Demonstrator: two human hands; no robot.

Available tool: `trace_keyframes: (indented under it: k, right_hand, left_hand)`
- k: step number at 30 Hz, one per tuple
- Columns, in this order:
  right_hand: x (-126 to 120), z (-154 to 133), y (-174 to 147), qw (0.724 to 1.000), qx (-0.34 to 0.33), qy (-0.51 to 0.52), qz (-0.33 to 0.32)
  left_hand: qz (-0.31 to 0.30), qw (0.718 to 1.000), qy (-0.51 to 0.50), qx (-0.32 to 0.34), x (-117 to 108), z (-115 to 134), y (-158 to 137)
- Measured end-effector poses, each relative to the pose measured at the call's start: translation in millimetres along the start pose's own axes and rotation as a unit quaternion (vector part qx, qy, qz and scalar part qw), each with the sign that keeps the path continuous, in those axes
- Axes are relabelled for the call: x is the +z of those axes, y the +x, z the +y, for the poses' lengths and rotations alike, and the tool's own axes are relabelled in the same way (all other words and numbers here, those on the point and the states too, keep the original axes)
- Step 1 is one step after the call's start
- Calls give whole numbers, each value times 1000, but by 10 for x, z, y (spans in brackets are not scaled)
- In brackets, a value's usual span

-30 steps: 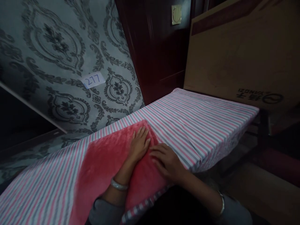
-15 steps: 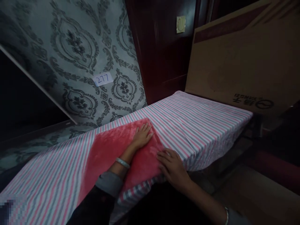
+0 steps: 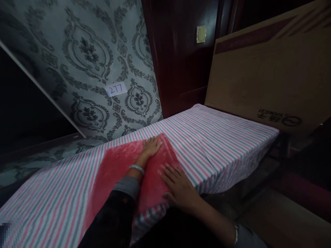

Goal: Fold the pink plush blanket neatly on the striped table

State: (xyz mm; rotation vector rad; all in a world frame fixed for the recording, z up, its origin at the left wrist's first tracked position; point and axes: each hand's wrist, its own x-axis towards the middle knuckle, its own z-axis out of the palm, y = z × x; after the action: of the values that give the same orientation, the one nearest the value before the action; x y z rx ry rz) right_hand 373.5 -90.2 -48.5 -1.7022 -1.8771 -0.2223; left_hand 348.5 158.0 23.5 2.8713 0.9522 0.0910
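Note:
A red plush cloth (image 3: 113,172) lies flat on a table covered by a pink, grey and white striped tablecloth (image 3: 212,137). Near the cloth's far right corner, my left hand (image 3: 151,146) rests flat on the plush with its fingers stretched out. My right hand (image 3: 179,187) lies on the cloth's near right part, fingers spread over the surface. Neither hand grips anything. My left forearm and dark sleeve cover part of the cloth's near side.
Behind the table is a patterned wall with a paper label (image 3: 116,89) reading 277. A dark red door (image 3: 183,62) stands beside it. A large cardboard box (image 3: 263,75) leans at the back right. A dark panel (image 3: 28,103) is at the left.
Both hands have slid left over the red cloth. My right hand has moved from its right edge further onto the plush. The view has tilted slightly.

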Motion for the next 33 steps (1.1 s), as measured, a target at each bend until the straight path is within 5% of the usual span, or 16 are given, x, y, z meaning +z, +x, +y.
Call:
trace_keyframes:
  k: [4, 9, 12, 15, 18, 21, 25, 29, 33]
  right_hand:
    - [8, 12, -61, 1000, -5, -6, 14]
    - [-15, 13, -44, 1000, -9, 7, -2]
    - [-61, 101, -47, 998, -10, 59, 13]
    - [-106, 330, 33, 987, 33, 123, 102]
    - [-124, 659, 274, 961, 125, 189, 157]
    - [-129, 940, 628, 917, 277, 264, 109]
    - [-139, 1091, 1045, 842, 423, 333, -11]
    - [-116, 1114, 1296, 830, 437, 343, -58]
    - [-70, 1132, 1478, 817, 455, 349, -68]
  left_hand:
    - [-5, 1000, -12, 4, 38, -9, 0]
    - [-17, 999, -39, 9, -172, -77, -25]
    - [5, 999, -41, -7, -389, -342, -203]
    - [64, 993, -66, -75, -573, -843, -564]
    - [173, 937, -196, -232, -660, -1381, -1033]
    - [208, 890, -243, -325, -649, -1701, -1475]
    - [203, 843, -345, -359, -583, -1716, -1815]
    - [136, 754, -539, -350, -594, -1588, -1783]
    - [122, 719, -568, -380, -606, -1581, -1581]
